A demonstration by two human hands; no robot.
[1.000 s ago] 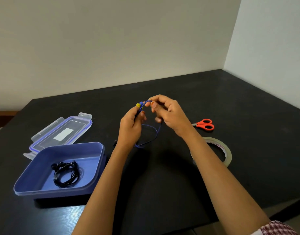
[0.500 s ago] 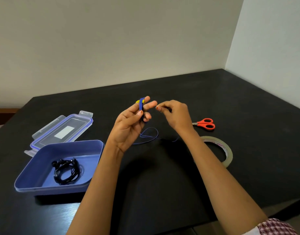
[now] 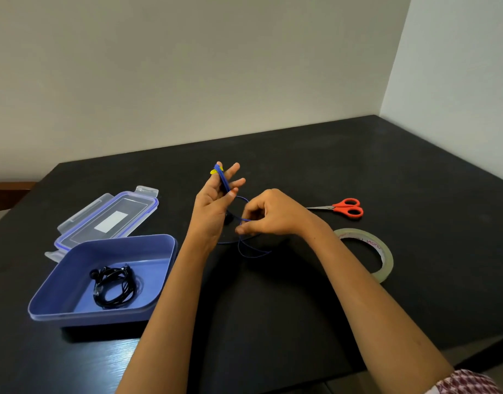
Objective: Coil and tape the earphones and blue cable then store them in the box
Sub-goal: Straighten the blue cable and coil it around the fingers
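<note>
The left grip (image 3: 213,206) is raised above the bench (image 3: 415,172) with its fingers straight and spread, and the blue cable (image 3: 223,180) is wound in tight turns round them, a yellow end showing at the fingertip. Just right of it and lower, the right grip (image 3: 273,214) pinches a loose strand of the same cable between thumb and fingertips; the slack hangs in loops from this grip down to the bench. Left of and nearer than the left grip, the open box (image 3: 159,253) holds the black earphones (image 3: 113,285), already coiled. The clear lid (image 3: 110,214) lies just behind the box. Right of the right grip lie orange scissors (image 3: 347,207), and a tape roll (image 3: 386,260) lies nearer, beside the right forearm.
</note>
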